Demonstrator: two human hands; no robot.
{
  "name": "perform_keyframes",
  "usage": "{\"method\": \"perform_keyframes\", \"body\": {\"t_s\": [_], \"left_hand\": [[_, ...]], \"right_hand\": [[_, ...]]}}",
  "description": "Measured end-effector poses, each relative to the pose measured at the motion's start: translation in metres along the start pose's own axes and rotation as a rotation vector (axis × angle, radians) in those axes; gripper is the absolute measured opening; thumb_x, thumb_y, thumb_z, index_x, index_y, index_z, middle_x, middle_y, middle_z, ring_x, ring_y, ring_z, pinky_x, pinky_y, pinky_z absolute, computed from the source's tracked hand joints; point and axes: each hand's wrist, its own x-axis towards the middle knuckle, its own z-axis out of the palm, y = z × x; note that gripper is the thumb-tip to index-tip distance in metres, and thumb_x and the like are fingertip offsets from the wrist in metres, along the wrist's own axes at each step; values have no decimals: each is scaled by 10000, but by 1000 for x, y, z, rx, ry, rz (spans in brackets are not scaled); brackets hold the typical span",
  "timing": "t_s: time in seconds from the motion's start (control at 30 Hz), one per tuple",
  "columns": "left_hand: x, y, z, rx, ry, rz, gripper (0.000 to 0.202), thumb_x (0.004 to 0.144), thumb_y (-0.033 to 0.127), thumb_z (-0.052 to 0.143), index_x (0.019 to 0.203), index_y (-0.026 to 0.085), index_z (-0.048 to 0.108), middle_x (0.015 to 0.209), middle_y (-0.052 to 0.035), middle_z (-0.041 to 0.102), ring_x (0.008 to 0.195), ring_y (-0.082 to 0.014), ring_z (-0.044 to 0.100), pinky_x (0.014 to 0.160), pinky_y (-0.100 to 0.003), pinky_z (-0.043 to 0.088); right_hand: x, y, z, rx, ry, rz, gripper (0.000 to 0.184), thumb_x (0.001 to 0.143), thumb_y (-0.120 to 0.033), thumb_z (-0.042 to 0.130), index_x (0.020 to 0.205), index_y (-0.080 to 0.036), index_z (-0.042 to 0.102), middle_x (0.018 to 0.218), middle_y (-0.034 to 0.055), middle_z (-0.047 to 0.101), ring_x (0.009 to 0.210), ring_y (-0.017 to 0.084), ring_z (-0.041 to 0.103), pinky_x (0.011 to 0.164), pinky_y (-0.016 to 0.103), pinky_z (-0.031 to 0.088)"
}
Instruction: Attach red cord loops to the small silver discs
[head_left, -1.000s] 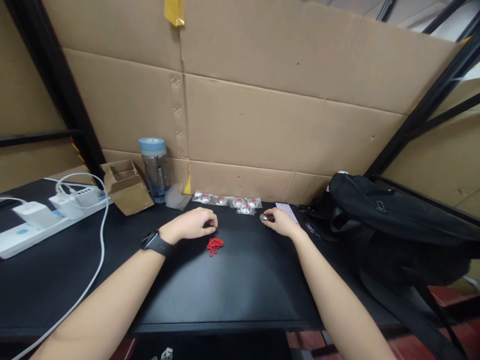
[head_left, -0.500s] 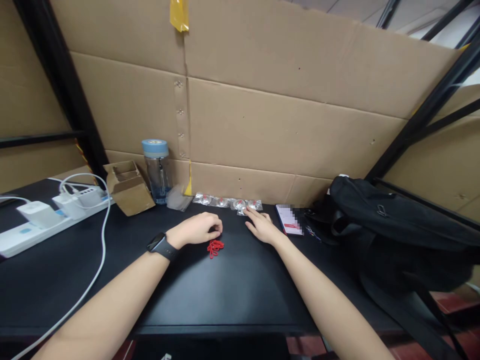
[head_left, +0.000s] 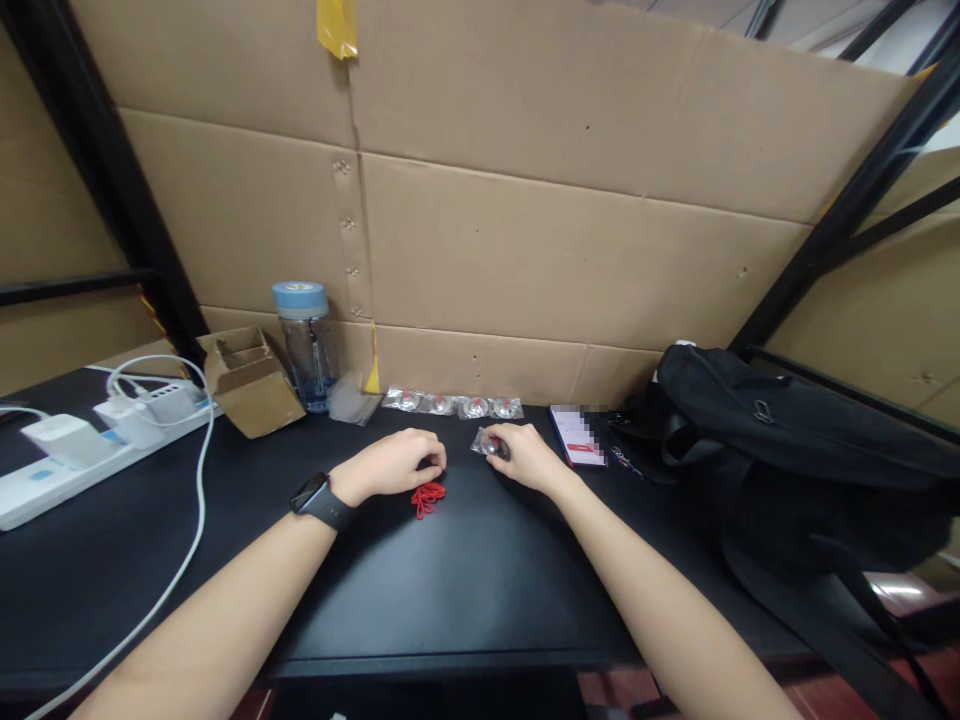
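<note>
My left hand, with a black watch on its wrist, rests curled on the black table, fingers closed over something I cannot make out. A small bundle of red cord lies just in front of it. My right hand pinches a small clear plastic packet with a round piece inside, held just above the table. Three more such packets lie in a row along the cardboard wall behind.
A phone lies right of my right hand, beside a black backpack. At left stand a blue-lidded bottle, a small open cardboard box and a white power strip with chargers and a cable. Cardboard walls the back.
My right hand moved left from near the phone to the row of packets, took one packet and drew it toward me. The left hand stayed put.
</note>
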Motion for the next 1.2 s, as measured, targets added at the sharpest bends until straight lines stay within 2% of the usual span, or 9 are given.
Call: {"method": "perform_keyframes", "body": {"t_s": [0.13,0.23,0.33,0.47,0.67,0.73,0.87,1.07,1.2], "left_hand": [[1,2,-1,13,-7,5,134,906,237,576,891,209,706,896,-31,697,869,-174,652,834,-260,464],[0,3,1,8,6,15,142,915,255,573,938,213,706,935,-39,689,897,-185,655,849,-273,475],[1,6,6,-19,55,35,235,933,276,563,1129,229,684,1127,-68,674,1042,-213,642,943,-311,471],[4,16,16,-16,58,81,384,972,331,535,1352,293,574,1402,-63,577,1257,-251,552,1084,-391,398],[7,32,24,-93,100,33,551,983,404,523,1501,289,374,1426,-97,568,1249,-261,556,1070,-417,389],[7,35,25,-108,51,42,530,993,407,508,1495,292,382,1382,-90,607,1228,-250,575,1057,-406,378],[6,35,26,-78,-40,94,372,1014,411,475,1362,314,563,1331,-64,658,1262,-244,561,1029,-386,354],[4,28,27,37,14,82,363,994,420,517,1332,329,612,1335,-49,663,1298,-265,509,1025,-396,329],[2,25,25,77,15,79,366,985,411,532,1329,317,617,1337,-54,658,1292,-264,502,1024,-389,323]], "right_hand": [[-3,-2,-3,232,0,37,261,845,-232,688,1106,-228,691,1021,48,755,917,196,714,865,313,519],[-4,-4,-2,411,13,111,231,855,-246,675,1081,-207,693,1045,59,756,844,172,731,762,266,558],[-3,-6,-2,361,75,134,194,853,-201,647,1036,-203,711,957,50,766,755,164,720,704,260,556],[-1,-7,-6,279,166,120,191,846,-135,618,985,-204,730,878,43,770,748,171,714,746,277,547],[0,-9,-12,393,180,147,154,840,-138,628,945,-188,729,841,45,774,749,171,724,732,271,550],[0,-8,-13,407,196,157,140,834,-154,639,933,-191,731,842,45,777,748,176,727,732,281,551],[0,0,-13,434,261,189,112,827,-193,658,910,-200,731,873,50,780,813,197,738,751,300,547],[2,8,-15,608,315,289,169,787,-318,718,875,-174,711,824,68,769,786,210,737,729,312,560],[2,5,-19,658,360,284,213,760,-358,744,858,-173,705,811,74,760,767,212,729,729,323,566]]}}
